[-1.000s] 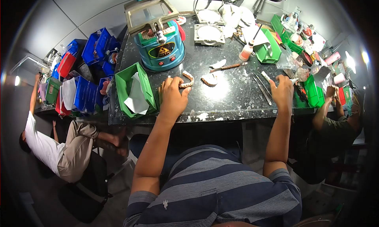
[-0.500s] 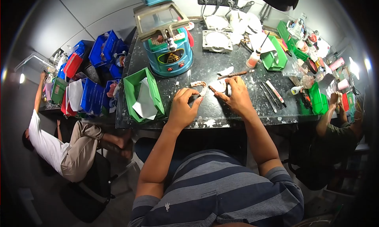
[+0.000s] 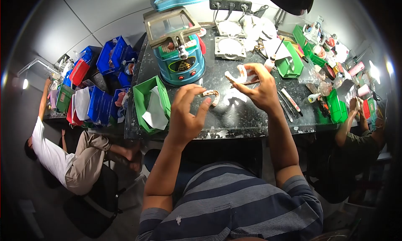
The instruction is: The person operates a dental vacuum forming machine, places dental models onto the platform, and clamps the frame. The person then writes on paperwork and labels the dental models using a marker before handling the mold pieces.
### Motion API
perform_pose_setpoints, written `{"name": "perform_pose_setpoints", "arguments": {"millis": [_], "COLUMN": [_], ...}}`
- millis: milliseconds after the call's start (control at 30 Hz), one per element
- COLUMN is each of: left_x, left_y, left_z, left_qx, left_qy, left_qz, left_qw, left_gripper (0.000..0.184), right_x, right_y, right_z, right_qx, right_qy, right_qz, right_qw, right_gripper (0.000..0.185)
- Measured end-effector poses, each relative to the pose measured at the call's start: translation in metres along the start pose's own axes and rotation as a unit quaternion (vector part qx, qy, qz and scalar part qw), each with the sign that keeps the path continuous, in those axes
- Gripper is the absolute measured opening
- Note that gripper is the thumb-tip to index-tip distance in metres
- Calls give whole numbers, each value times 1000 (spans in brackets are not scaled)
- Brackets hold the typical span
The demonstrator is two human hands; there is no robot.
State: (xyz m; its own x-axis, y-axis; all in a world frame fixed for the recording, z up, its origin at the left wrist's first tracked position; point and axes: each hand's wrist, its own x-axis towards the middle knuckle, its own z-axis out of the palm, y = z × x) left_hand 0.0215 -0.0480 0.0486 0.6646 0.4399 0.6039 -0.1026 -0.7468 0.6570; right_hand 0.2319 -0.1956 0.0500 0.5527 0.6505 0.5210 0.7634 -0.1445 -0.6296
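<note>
My right hand (image 3: pixel 261 90) pinches a white horseshoe-shaped dental model (image 3: pixel 240 74) between thumb and fingers, raised over the dark speckled table (image 3: pixel 222 123). My left hand (image 3: pixel 187 113) is near a second curved dental model (image 3: pixel 215 97), its index finger and thumb spread at the model's left end. Whether the fingertips touch that model cannot be made out. Behind my right hand's fingers a brown-handled tool is partly hidden. A white marker (image 3: pixel 291 99) and metal tweezers (image 3: pixel 286 107) lie to the right of my right hand.
A blue machine (image 3: pixel 181 69) stands behind a green bin (image 3: pixel 151 107) holding paper. White round moulds (image 3: pixel 230 47) lie at the back. A bottle (image 3: pixel 270 63) stands before another green bin (image 3: pixel 290 64). Blue bins are at the left. Seated people (image 3: pixel 54 157) are at both sides.
My right hand came from the marker to the right-hand dental model, took hold of it and lifted it off the table. My left hand's fingers have spread from the other model.
</note>
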Motion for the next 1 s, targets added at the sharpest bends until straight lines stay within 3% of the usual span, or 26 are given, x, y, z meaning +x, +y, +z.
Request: {"name": "perform_pose_setpoints", "arguments": {"millis": [167, 300, 433, 567, 667, 833, 900, 1000], "left_x": [-14, -27, -16, -9, -13, -39, -43, -38], "left_y": [11, 6, -28, -52, -52, -93, -98, -114], "left_z": [-25, -58, -102, -121, -111, -104, -103, -99], "left_qx": [-33, -2, -35, -9, 200, 185, 106, 179], "left_qy": [44, 93, 153, 172, 73, 114, 125, 155], "left_qz": [-3, 28, -64, -108, -154, -108, -216, -177], "left_qw": [998, 995, 986, 979, 965, 970, 963, 955], "left_gripper": [18, 17, 16, 19, 27, 30, 35, 41], "right_x": [4, -25, -54, -60, -61, -48, -31, -5], "right_y": [-6, 7, 23, 33, 36, 20, 7, -5], "right_z": [0, 0, -1, -6, -10, -12, -7, 21], "right_qx": [23, -20, -68, -84, -123, -121, -79, -65], "right_qy": [-24, -168, -222, -205, -192, -175, -186, -188], "right_qz": [8, 85, 101, 100, 93, 40, 13, 5], "right_qw": [999, 982, 968, 970, 969, 976, 979, 980], "right_gripper": [53, 53, 56, 57, 58, 67, 69, 68]}}
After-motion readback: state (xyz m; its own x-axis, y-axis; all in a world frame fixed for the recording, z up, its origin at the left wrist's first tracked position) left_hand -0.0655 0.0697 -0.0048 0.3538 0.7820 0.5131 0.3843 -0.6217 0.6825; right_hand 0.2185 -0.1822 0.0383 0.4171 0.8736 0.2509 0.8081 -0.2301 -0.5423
